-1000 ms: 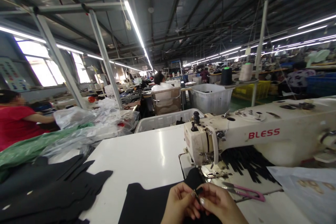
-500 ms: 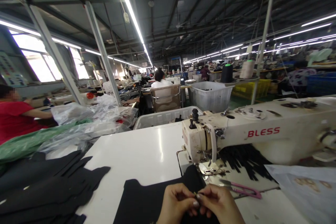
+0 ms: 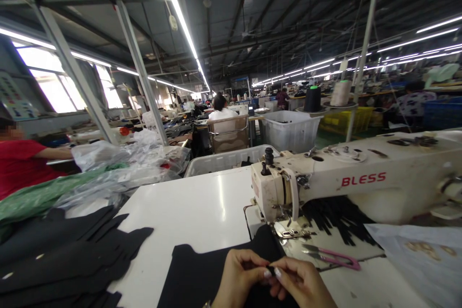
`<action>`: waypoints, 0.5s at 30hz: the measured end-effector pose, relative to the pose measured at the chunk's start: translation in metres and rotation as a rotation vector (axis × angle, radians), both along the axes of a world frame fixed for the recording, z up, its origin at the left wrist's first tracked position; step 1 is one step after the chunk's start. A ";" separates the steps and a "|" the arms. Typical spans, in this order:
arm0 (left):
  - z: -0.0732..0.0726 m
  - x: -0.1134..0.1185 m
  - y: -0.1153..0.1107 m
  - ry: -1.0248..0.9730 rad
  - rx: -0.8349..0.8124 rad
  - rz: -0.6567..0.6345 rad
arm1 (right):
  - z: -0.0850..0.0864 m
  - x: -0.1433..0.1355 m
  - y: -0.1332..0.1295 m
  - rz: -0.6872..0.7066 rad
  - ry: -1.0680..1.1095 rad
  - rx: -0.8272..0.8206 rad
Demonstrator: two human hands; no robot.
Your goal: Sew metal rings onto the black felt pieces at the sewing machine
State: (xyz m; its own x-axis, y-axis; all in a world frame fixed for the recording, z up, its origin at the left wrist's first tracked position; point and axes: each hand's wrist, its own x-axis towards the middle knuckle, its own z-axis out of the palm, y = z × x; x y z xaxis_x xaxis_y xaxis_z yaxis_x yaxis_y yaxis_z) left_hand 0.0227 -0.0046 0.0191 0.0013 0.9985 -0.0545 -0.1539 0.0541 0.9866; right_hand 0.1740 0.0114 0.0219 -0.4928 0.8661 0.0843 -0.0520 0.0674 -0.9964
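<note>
My left hand and my right hand meet at the lower middle, thumbs and forefingers pinched together. Between their fingertips sits a small black piece, mostly covered, so its exact kind does not show. Beneath them lies a flat black fabric panel, its upper corner reaching to the sewing machine's needle plate. The white sewing machine stands just beyond my right hand. Thread snips with a pink handle rest to the right, beside a bundle of black strips.
Stacked black fabric panels cover the left of the white table. A white plastic bag with tan, ring-like shapes lies at the right. Behind the table is a white bin. A person in red works at left.
Both hands stay pinched together, with fingers slightly shifted. A yellowish bit showed at the fingertips before; now black material shows there. The fabric panel has barely moved.
</note>
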 end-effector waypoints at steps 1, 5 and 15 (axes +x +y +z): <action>0.000 0.000 0.000 0.004 0.001 -0.002 | 0.000 0.000 0.000 -0.013 0.012 0.005; 0.000 0.001 0.001 -0.015 0.021 -0.024 | -0.005 0.000 0.004 -0.049 0.034 -0.018; 0.006 0.003 -0.002 -0.039 0.008 -0.081 | -0.013 0.003 0.009 -0.046 -0.056 -0.013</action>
